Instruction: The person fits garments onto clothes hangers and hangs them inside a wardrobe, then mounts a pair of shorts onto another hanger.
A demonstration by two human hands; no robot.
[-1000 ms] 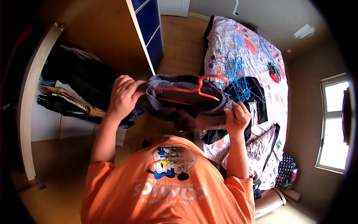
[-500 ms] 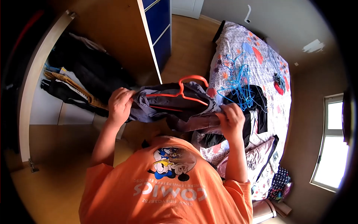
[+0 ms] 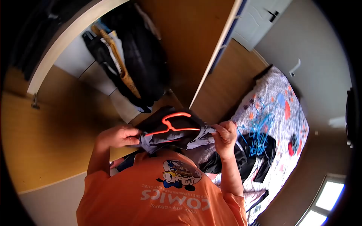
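A dark grey garment (image 3: 152, 142) is stretched between my two hands in front of my chest. My left hand (image 3: 118, 136) pinches its left shoulder, fingers closed on the cloth. My right hand (image 3: 225, 137) grips the opposite shoulder, also closed. Inside the garment's neck opening sits an orange-red clothes hanger (image 3: 169, 129), its hook sticking up and its arms reaching toward both shoulders. Neither hand appears to touch the hanger itself. The lower part of the garment is hidden behind its upper edge and my body.
To the left stands an open wardrobe with dark and tan clothes (image 3: 139, 56) hanging inside. A wooden panel (image 3: 184, 45) borders it. On the right, a bed with a floral cover (image 3: 292, 116) carries a tangle of blue hangers (image 3: 260, 132) on black clothes. A white door (image 3: 256, 22) is behind.
My view and body have turned left toward the wardrobe, so the bed has shifted right and lower. Both hands keep hold of the garment, which is now lower and nearer my chest.
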